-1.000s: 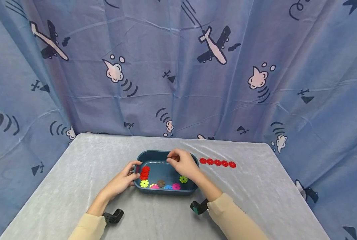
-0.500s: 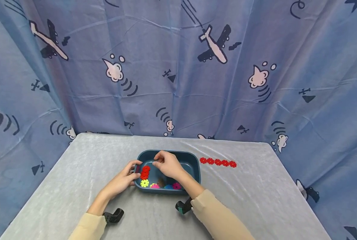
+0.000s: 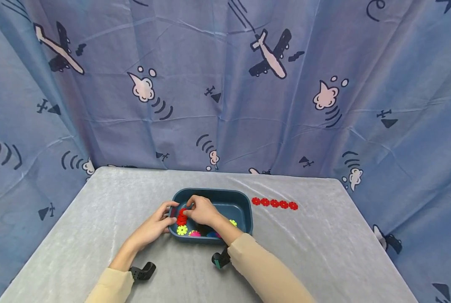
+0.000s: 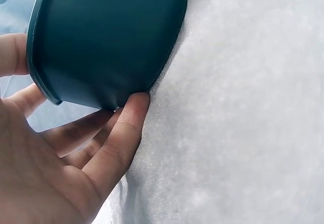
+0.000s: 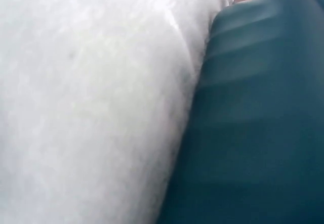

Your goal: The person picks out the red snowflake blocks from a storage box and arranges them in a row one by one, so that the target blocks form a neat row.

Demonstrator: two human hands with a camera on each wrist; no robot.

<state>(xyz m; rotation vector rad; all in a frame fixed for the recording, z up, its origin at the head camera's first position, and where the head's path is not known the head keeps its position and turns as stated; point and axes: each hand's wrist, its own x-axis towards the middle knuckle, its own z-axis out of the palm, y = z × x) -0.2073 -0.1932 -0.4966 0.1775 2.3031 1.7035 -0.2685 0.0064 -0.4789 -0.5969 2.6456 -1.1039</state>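
A dark teal plastic bin [image 3: 244,210] stands on the cloth. My left hand [image 3: 158,223] grips its left end, with one digit over the rim and other fingers against the outer wall; in the left wrist view the hand [image 4: 66,168] holds that wall [image 4: 111,37]. Inside the bin, at the left, overlap several red notched interlocking discs [image 3: 181,220]. My right hand [image 3: 202,211] reaches into the bin, its thumb and finger at the uppermost red disc; whether they pinch it is unclear. The right wrist view shows the bin's outer side [image 5: 253,123].
A row of several red discs [image 3: 274,203] lies on the pale cloth to the right of the bin. Yellow-green [image 3: 181,230], pink [image 3: 194,233] and blue discs lie along the bin's near side, partly behind my right forearm. A patterned curtain [image 3: 218,84] hangs behind the table.
My right hand has moved left across the bin, from its right part to the red discs at the left. My left hand keeps its grip, and the row outside looks the same.
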